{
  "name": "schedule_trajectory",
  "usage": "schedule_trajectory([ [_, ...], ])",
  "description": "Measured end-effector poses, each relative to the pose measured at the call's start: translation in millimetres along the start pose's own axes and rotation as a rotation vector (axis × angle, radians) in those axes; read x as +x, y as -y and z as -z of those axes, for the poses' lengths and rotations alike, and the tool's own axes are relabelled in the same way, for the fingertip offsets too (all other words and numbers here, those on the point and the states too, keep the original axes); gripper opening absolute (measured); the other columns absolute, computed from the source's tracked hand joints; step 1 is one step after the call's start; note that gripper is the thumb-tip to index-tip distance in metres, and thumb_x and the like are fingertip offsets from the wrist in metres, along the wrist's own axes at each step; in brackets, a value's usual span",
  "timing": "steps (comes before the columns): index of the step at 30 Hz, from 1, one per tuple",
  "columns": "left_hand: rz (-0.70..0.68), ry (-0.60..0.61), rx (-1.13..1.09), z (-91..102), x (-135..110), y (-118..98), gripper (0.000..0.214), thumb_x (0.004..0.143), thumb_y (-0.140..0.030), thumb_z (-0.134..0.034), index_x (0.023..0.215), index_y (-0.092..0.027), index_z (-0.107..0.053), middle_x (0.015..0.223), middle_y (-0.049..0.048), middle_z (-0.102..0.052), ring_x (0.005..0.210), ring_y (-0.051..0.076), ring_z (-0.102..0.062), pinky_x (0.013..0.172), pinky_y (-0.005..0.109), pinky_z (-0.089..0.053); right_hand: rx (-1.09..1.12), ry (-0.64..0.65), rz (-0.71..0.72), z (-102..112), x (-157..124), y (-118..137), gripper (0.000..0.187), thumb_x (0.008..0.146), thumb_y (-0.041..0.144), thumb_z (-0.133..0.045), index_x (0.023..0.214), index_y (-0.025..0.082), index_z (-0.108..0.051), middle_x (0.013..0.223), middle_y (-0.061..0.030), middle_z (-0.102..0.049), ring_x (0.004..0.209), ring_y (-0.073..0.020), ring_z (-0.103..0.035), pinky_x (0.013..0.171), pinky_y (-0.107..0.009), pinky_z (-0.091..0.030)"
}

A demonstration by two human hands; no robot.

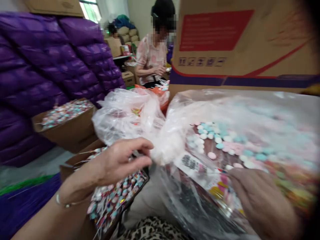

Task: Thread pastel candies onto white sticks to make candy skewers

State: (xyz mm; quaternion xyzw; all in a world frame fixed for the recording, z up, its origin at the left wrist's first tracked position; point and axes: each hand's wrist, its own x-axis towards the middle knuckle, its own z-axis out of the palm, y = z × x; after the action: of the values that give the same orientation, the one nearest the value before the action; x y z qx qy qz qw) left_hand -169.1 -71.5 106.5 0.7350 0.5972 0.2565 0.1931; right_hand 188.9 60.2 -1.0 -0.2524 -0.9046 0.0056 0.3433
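Note:
My left hand [125, 160] is open above a box of small wrapped pink, blue and white candies on sticks [120, 193]. Its thumb and forefinger are apart with nothing between them, beside the bunched edge of a clear plastic bag [167, 143]. My right hand [265, 200] is blurred and lies over a printed plastic packet [220, 186] with a black-and-white code on it. Its fingertips are hidden, so I cannot tell if it grips the packet. Loose pink, white and blue round candies [215, 133] lie just beyond it, partly under clear plastic.
A large cardboard carton [240, 63] stands behind the candies. At the left, another open box [65, 133] holds more candies, before stacked purple wrapped bundles [50, 60]. A co-worker [152, 56] sits beyond an orange bag [163, 98], hands together near white sticks.

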Motion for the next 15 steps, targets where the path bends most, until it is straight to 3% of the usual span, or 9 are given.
schedule_trajectory([
  [2, -0.228, -0.004, -0.033, -35.8, 26, -28, 0.047, 0.092, -0.035, -0.066, 0.131, -0.013, -0.050, 0.122, 0.0100, -0.067, 0.111, 0.022, -0.062, 0.097, 0.030, -0.047, -0.134, 0.010, 0.037, 7, 15, 26, 0.016, 0.096, 0.011, -0.047, 0.092, 0.018, -0.061, 0.081, -0.0089, -0.066, 0.079, -0.0242, -0.055, 0.079, -0.039, -0.040],
  [4, -0.397, 0.088, 0.039, -72.5, 50, -54, 0.074, 0.084, -0.038, -0.077, 0.138, -0.002, -0.042, 0.136, 0.0221, -0.056, 0.131, 0.033, -0.047, 0.110, 0.042, -0.040, -0.160, 0.034, 0.018, 11, 23, 38, 0.018, 0.096, 0.007, -0.046, 0.089, 0.017, -0.059, 0.076, -0.0068, -0.063, 0.075, -0.0219, -0.053, 0.076, -0.036, -0.041],
  [6, -0.431, 0.137, 0.086, -103.0, 69, -73, 0.064, 0.084, -0.028, -0.076, 0.132, 0.001, -0.047, 0.131, 0.0251, -0.057, 0.126, 0.037, -0.047, 0.108, 0.049, -0.039, -0.155, 0.036, -0.030, 17, 22, 42, 0.020, 0.096, 0.007, -0.045, 0.085, 0.018, -0.058, 0.073, -0.0052, -0.061, 0.073, -0.0206, -0.052, 0.072, -0.033, -0.041],
  [9, -0.299, 0.251, -0.026, -130.5, 90, -82, 0.013, 0.091, -0.012, -0.054, 0.100, -0.010, -0.064, 0.101, 0.0140, -0.066, 0.100, 0.030, -0.058, 0.093, 0.046, -0.045, -0.062, 0.005, -0.132, 29, 12, 43, 0.021, 0.095, 0.009, -0.046, 0.081, 0.019, -0.058, 0.071, -0.0024, -0.060, 0.071, -0.0180, -0.053, 0.069, -0.029, -0.042],
  [12, -0.212, 0.387, -0.236, -140.0, 103, -78, 0.018, 0.090, -0.012, -0.050, 0.074, -0.019, -0.057, 0.069, -0.0024, -0.057, 0.068, 0.017, -0.053, 0.068, 0.030, -0.044, 0.161, 0.024, -0.370, 37, -2, 42, 0.013, 0.092, 0.012, -0.051, 0.090, 0.020, -0.061, 0.076, 0.0002, -0.063, 0.069, -0.0144, -0.057, 0.065, -0.024, -0.045],
  [15, -0.193, 0.468, -0.332, -143.3, 111, -74, 0.015, 0.086, -0.014, -0.054, 0.072, -0.020, -0.053, 0.066, -0.0070, -0.051, 0.062, 0.011, -0.048, 0.057, 0.023, -0.036, 0.357, 0.091, -0.607, 41, -13, 40, 0.011, 0.091, 0.017, -0.054, 0.088, 0.022, -0.063, 0.075, 0.0024, -0.065, 0.065, -0.0123, -0.059, 0.059, -0.021, -0.044],
])
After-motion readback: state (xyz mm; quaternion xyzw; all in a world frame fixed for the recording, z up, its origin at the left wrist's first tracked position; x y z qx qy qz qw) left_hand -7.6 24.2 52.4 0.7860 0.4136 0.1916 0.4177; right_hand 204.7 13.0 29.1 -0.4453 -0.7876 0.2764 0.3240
